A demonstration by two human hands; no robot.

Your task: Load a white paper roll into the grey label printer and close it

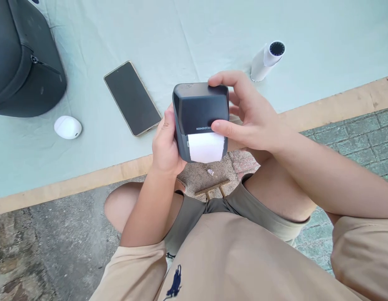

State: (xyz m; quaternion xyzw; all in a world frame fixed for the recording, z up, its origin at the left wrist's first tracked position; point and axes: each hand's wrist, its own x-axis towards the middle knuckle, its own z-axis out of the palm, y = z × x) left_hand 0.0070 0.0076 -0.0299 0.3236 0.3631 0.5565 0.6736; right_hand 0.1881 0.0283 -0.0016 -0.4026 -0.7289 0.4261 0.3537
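A small dark grey label printer (198, 110) is held in front of me, just over the table's near edge. White label paper (206, 147) sticks out of its front slot. My left hand (165, 144) grips the printer's left side from below. My right hand (250, 113) holds its right side, with the fingers curled over the top and the thumb pressed on the lid just above the paper.
The table (212, 37) has a pale green cloth and a wooden edge. On it lie a black phone (132, 98), a white oval device (67, 127), a white cylinder with a dark end (267, 59) and a black bag (21, 58). Stone paving lies below.
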